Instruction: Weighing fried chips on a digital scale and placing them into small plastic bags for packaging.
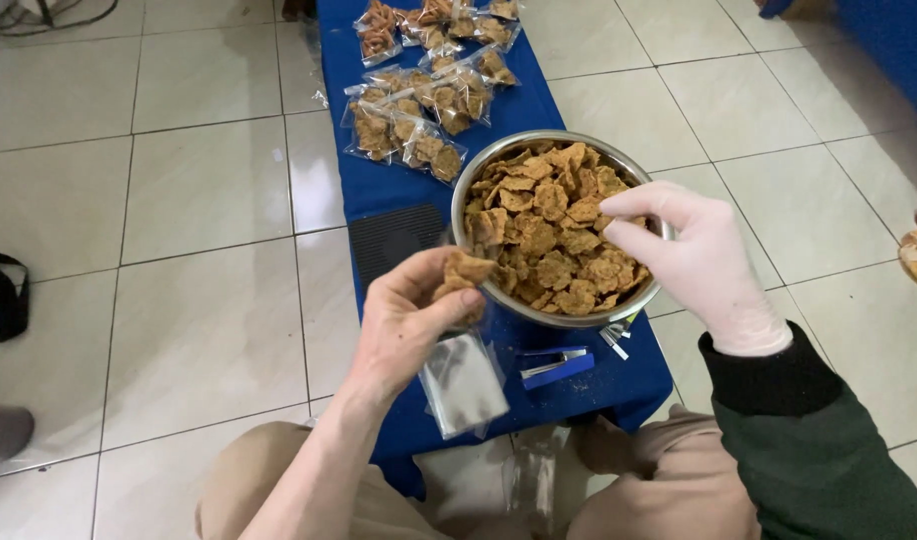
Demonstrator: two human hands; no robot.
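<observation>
My bare left hand (411,318) pinches a clear plastic bag (464,383) with a few brown crackers (462,272) at its mouth. My gloved right hand (697,262) reaches into the steel bowl (476,165) of crackers on the blue worktop (339,60). Filled bags (431,90) lie beyond; a blue stapler (557,366) sits near the bowl.

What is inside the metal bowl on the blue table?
The metal bowl is heaped with brown chips. The gloved right hand reaches in. The bowl's bottom is covered by chips.
</observation>
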